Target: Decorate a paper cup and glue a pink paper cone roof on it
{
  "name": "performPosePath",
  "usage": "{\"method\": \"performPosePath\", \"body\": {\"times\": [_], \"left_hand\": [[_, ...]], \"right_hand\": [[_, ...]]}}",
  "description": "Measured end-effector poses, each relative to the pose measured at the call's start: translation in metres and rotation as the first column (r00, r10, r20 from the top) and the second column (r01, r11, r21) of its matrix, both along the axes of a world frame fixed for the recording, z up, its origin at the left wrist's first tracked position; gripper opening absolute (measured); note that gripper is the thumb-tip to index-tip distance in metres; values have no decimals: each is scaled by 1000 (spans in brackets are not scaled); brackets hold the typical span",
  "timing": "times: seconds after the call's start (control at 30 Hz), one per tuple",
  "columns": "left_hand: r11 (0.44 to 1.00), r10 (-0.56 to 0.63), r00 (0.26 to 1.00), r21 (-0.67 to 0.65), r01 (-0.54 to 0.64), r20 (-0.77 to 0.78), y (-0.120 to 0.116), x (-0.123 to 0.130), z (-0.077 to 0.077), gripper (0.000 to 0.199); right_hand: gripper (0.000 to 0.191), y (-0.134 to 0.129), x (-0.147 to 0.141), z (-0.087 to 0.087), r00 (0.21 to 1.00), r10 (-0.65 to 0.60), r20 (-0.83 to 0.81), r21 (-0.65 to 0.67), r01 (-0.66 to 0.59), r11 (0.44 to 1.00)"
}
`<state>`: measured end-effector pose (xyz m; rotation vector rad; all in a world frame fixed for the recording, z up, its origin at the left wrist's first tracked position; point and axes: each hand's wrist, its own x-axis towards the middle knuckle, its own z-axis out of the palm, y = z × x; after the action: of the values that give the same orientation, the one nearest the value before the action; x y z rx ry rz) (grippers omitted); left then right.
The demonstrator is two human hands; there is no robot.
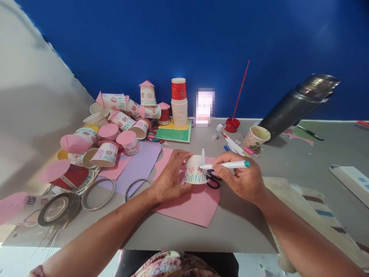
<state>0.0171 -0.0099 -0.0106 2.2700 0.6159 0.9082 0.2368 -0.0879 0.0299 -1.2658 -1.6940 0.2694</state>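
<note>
My left hand point(170, 175) grips an upturned white paper cup point(195, 171) with red flowers and green grass drawn on it. The cup rests on a pink paper sheet point(196, 204) on the grey table. My right hand point(240, 179) holds a white marker with a teal end point(227, 165); its tip touches the cup's side. Black-handled scissors point(212, 179) lie just behind the cup, between my hands.
A heap of decorated cups with pink cone roofs point(121, 123) fills the left. A stack of plain cups point(179, 104), coloured card point(174, 132), a red paint dish with a stick point(232, 124), a used cup point(256, 136), tape rolls point(98, 194) and a dark flask point(300, 102) stand around.
</note>
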Motion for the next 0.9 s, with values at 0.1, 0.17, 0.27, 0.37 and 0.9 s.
{"method": "performPosePath", "body": {"times": [0.1,0.17,0.27,0.37,0.9], "left_hand": [[1000,4,1000,-9,-4,-7,-1,0,0,75],[1000,3,1000,-17,-3,-10,-1,0,0,75],[1000,-5,1000,-24,5,-5,-1,0,0,73],[1000,-11,1000,-19,11,0,-1,0,0,73],[1000,10,1000,-20,-10,-29,-1,0,1,70]], "right_hand": [[14,0,0,0,1000,-1,8,-9,1,1000],[14,0,0,0,1000,-9,-1,-12,9,1000],[13,0,0,0,1000,-6,0,-11,6,1000],[12,-1,0,-2,1000,11,1,2,-11,1000],[13,-2,0,0,998,49,32,-23,-48,999]]}}
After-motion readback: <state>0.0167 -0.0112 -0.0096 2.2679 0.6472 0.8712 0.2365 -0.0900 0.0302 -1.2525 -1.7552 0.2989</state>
